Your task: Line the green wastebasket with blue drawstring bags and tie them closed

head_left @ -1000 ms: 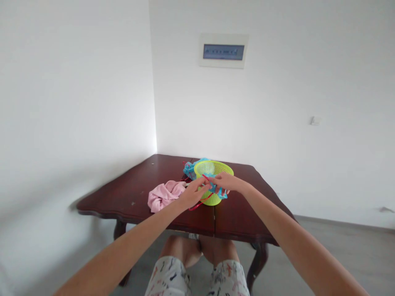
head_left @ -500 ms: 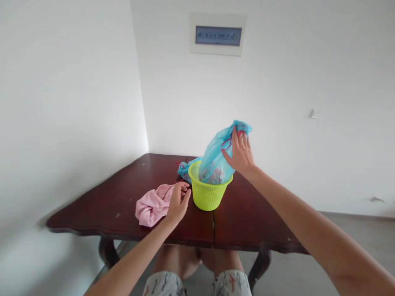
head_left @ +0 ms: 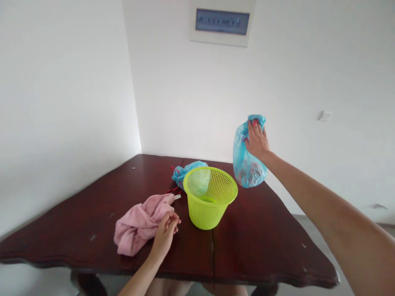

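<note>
My right hand (head_left: pixel 258 139) grips the gathered top of a blue translucent plastic bag (head_left: pixel 245 158) with a red drawstring. The bag hangs above the right half of the table, and crumpled contents that I cannot make out show at its bottom. A yellow-green mesh basket (head_left: pixel 203 211) stands upright on the table, left of the bag. Beside the basket, my left hand (head_left: pixel 166 230) is empty, its fingers loosely curled and a little apart. It is at the right edge of a bunched pink cloth (head_left: pixel 138 224) with a small white tag.
A second blue bag (head_left: pixel 182 172) with red string lies behind the basket, partly hidden by it. The dark wooden table (head_left: pixel 253 246) has a wavy edge and a seam down its middle. White walls meet behind it, with a breaker panel (head_left: pixel 222 22) and a switch (head_left: pixel 325 116).
My right hand has lifted the blue bag out of the basket and carried it right. My left hand has drawn back from the basket, its fingers more curled. The view has tipped downward.
</note>
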Motion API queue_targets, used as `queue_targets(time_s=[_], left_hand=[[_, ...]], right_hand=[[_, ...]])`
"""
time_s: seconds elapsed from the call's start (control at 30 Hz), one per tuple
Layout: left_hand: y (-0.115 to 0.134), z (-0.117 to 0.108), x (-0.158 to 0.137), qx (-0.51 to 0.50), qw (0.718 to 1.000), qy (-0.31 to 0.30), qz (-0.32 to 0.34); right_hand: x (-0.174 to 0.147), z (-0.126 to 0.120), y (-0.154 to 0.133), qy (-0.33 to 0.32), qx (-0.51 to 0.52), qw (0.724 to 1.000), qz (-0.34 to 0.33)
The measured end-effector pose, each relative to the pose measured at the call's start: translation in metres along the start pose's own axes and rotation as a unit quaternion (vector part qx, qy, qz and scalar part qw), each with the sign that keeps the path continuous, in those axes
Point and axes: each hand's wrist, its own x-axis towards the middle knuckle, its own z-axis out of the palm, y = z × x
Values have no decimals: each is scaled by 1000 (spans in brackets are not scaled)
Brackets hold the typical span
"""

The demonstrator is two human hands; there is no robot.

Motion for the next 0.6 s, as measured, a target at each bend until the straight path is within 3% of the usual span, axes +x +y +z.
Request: queue_targets(time_s=[0.07, 0.13, 0.23, 0.3, 0.37, 0.47, 0.6], left_hand=[[0, 0, -1, 0, 1000, -11, 2], [-1, -1, -6, 13, 999, -34, 8], [-2, -5, -19, 63, 996, -48, 50], [1, -12, -28, 117, 986, -7, 120], [8, -23, -33, 195, 956, 41, 213], [21, -49, -29, 366, 879, 96, 290], [17, -86, -9, 560, 799, 157, 155]], right_hand=[[-5, 21, -3, -25, 54, 998, 7], [-12, 39, -15, -77, 171, 982, 31], [-32, 52, -43, -163, 407, 895, 80], [-52, 44, -60, -131, 517, 839, 109], [-82, 21, -71, -29, 564, 815, 132], [-149, -28, -77, 72, 546, 817, 171], [-274, -69, -88, 73, 445, 857, 249]])
